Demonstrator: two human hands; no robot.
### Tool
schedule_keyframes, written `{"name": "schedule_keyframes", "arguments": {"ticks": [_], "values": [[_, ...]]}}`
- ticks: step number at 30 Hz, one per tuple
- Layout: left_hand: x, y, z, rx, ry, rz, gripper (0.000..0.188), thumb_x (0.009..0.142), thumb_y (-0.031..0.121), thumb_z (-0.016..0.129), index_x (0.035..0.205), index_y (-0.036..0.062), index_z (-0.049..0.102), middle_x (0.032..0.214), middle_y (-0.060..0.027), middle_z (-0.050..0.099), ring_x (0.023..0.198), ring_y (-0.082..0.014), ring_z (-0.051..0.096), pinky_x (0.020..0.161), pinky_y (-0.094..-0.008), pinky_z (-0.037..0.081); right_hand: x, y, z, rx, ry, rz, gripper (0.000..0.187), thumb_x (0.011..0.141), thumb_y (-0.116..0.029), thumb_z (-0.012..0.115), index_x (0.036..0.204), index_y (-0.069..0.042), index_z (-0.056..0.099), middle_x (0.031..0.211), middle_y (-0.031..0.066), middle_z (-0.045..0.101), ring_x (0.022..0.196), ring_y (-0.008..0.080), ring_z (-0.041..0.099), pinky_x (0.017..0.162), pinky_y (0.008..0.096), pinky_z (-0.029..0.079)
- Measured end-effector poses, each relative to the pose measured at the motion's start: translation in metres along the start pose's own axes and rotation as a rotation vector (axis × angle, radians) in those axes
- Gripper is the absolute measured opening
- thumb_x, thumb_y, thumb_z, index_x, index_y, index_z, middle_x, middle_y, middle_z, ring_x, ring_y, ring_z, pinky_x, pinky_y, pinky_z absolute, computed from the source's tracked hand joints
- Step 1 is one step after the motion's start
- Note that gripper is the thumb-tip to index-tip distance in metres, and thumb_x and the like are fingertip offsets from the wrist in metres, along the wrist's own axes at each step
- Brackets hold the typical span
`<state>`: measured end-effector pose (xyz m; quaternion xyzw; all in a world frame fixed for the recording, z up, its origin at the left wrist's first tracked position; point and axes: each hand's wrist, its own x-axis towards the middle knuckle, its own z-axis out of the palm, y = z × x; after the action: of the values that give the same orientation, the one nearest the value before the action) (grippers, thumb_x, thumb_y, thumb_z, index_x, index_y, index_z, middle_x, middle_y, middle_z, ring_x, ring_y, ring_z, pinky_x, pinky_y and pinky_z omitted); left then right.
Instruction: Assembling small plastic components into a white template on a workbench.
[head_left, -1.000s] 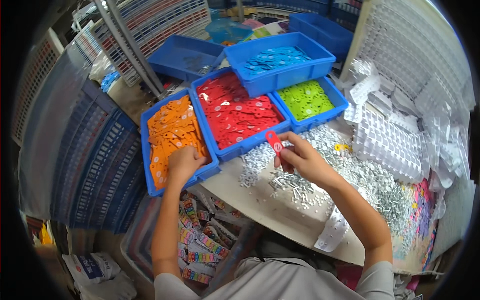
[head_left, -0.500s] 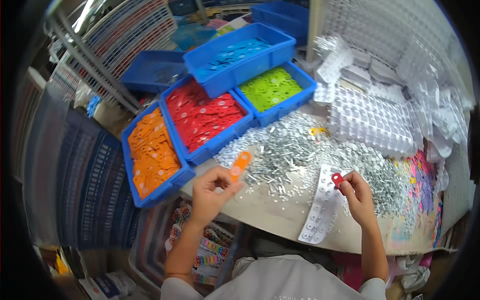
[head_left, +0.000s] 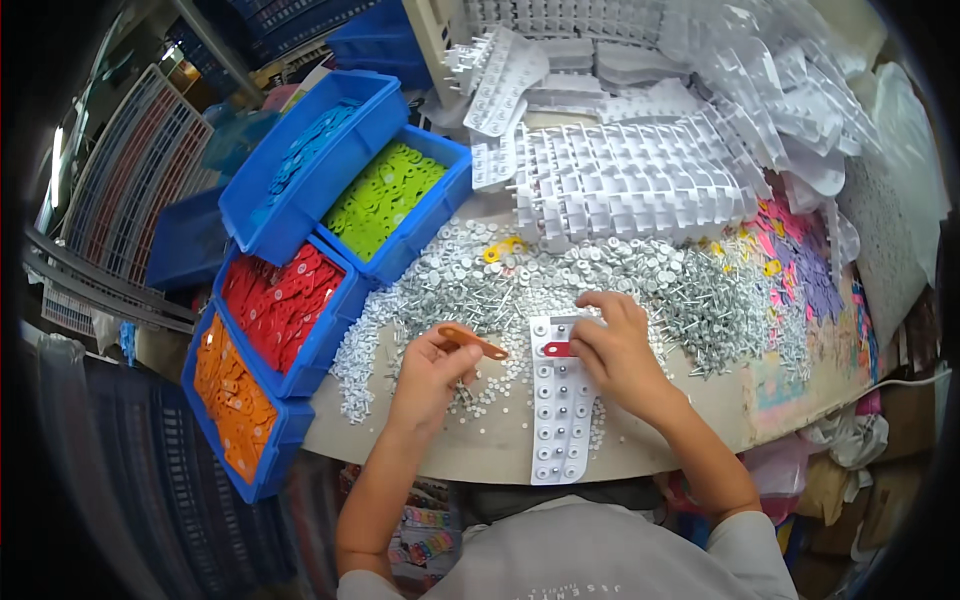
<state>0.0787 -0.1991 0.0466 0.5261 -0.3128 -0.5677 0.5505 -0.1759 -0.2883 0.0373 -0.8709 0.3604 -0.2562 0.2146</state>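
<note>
A flat orange plastic strip with a hole near its end [head_left: 478,342] is pinched between the thumb and fingers of my left hand [head_left: 427,384], held above the table left of a white perforated panel. My right hand [head_left: 622,360] is closed on a small red plastic strip [head_left: 554,349], which lies across the upper part of that white panel [head_left: 545,420]. Rows of round white rings and metal pins run down the panel, which lies on the table pointing toward me. My right fingers cover the red strip's right end.
Blue bins of orange [head_left: 233,395], red [head_left: 280,305], green [head_left: 388,195] and blue pieces [head_left: 318,150] stand at the left. Heaped metal pins and white rings [head_left: 480,275] spread across the table. White moulded panels [head_left: 630,175] are stacked behind; pink and purple pieces [head_left: 800,245] lie right.
My right hand has brought the red strip down onto the white panel's upper part. The orange strip has turned from upright to nearly level. The whole view has swung to the right.
</note>
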Motion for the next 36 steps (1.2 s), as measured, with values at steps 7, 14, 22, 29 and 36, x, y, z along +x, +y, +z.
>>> {"name": "schedule_keyframes", "arguments": {"ticks": [7, 14, 22, 29, 36], "values": [[0.027, 0.001, 0.021, -0.028, 0.013, -0.032, 0.017, 0.098, 0.013, 0.068, 0.111, 0.0026, 0.064, 0.096, -0.0050, 0.070, 0.081, -0.0108, 0.066, 0.065, -0.0243, 0.051, 0.003, 0.005, 0.023, -0.082, 0.011, 0.013, 0.014, 0.085, -0.014, 0.073, 0.096, -0.007, 0.067, 0.134, 0.0132, 0.054, 0.131, 0.0361, 0.044, 0.108, 0.0491, 0.032], [0.064, -0.012, 0.037, 0.365, -0.155, 0.074, 0.012, 0.090, 0.005, 0.075, 0.098, -0.0035, 0.073, 0.083, -0.0045, 0.072, 0.071, -0.0091, 0.064, 0.064, -0.0245, 0.051, -0.004, 0.000, 0.030, -0.134, 0.103, 0.173, 0.048, 0.080, -0.022, 0.081, 0.121, -0.007, 0.060, 0.139, 0.0137, 0.051, 0.133, 0.0364, 0.042, 0.109, 0.0484, 0.030], [0.086, -0.044, 0.062, 0.895, -0.125, 0.473, 0.012, 0.079, 0.018, 0.079, 0.079, 0.0084, 0.072, 0.092, -0.0055, 0.065, 0.099, -0.0282, 0.058, 0.096, -0.0432, 0.041, -0.009, -0.001, 0.033, -0.170, 0.168, 0.192, 0.070, 0.078, -0.026, 0.084, 0.136, -0.006, 0.051, 0.145, 0.0141, 0.048, 0.135, 0.0358, 0.040, 0.111, 0.0498, 0.026], [0.083, -0.042, 0.060, 0.983, -0.071, 0.454, 0.034, 0.076, 0.022, 0.083, 0.105, 0.0121, 0.068, 0.106, -0.0079, 0.061, 0.112, -0.0298, 0.053, 0.101, -0.0444, 0.036, -0.006, -0.003, 0.033, -0.168, 0.155, 0.199, 0.071, 0.078, -0.025, 0.084, 0.138, -0.005, 0.050, 0.146, 0.0144, 0.048, 0.135, 0.0360, 0.040, 0.112, 0.0492, 0.026], [0.121, 0.083, -0.032, 1.041, 0.485, 1.261, 0.039, 0.080, 0.007, 0.079, 0.115, 0.0046, 0.063, 0.114, -0.0142, 0.064, 0.109, -0.0347, 0.058, 0.100, -0.0459, 0.042, -0.004, -0.006, 0.028, -0.195, 0.145, 0.145, 0.063, 0.078, -0.019, 0.083, 0.133, -0.005, 0.055, 0.143, 0.0143, 0.051, 0.135, 0.0363, 0.042, 0.111, 0.0493, 0.027]]}}
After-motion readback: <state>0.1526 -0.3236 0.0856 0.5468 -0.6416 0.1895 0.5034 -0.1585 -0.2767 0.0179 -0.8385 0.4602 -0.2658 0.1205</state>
